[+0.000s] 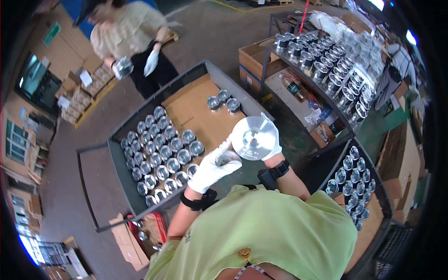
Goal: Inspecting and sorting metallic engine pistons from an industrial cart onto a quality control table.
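Observation:
A shiny metal piston (pixel 254 138) is held up in front of me, its round flat face with small markings turned toward me. My right hand (pixel 274 148), in a white glove, is closed around its right side, and the piston hides part of the fingers. At the piston's left rim is my left hand (pixel 215 169), also gloved in white, with fingers bent and fingertips against the edge. Below and beyond my hands stands a grey-walled cart (pixel 122 170) lined with cardboard. Rows of upright pistons (pixel 162 153) fill its left part, and a small group of pistons (pixel 223 101) stands toward its far right corner.
Ahead on the left, a person (pixel 133 42) in white gloves holds a piston (pixel 122 68). A metal rack (pixel 298 100) on the right carries many pistons. Another cart (pixel 371 219) with pistons stands at my right. A red crate (pixel 156 228) lies at lower left.

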`<act>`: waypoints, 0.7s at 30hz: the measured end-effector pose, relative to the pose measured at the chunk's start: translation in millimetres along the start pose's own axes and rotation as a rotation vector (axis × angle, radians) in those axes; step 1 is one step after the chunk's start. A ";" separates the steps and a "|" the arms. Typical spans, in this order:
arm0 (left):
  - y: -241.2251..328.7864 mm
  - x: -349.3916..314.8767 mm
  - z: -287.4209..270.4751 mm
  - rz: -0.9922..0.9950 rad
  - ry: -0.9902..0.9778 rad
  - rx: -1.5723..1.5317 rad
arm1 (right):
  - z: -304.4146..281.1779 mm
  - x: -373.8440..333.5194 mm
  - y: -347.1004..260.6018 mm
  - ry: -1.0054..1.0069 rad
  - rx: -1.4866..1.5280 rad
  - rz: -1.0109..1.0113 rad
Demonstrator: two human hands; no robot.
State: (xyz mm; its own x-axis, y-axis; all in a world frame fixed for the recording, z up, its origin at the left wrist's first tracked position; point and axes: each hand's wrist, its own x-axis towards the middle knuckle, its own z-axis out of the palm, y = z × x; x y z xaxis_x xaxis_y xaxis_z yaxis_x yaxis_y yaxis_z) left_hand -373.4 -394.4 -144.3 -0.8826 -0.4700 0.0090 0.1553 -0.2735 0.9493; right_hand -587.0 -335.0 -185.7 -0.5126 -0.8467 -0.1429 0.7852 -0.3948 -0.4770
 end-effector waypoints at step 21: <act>22.2 206.3 38.1 -0.021 0.091 0.372 | -33.5 66.7 -136.2 -0.030 0.230 -0.114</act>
State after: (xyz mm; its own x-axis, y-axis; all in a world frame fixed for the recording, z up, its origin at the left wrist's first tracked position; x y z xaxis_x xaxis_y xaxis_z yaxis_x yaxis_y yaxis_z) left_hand -569.0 -465.5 -109.4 -0.8383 -0.5447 -0.0235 -0.0488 0.0320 0.9983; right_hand -739.8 -325.8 -159.3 -0.5944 -0.8009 -0.0724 0.7831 -0.5561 -0.2784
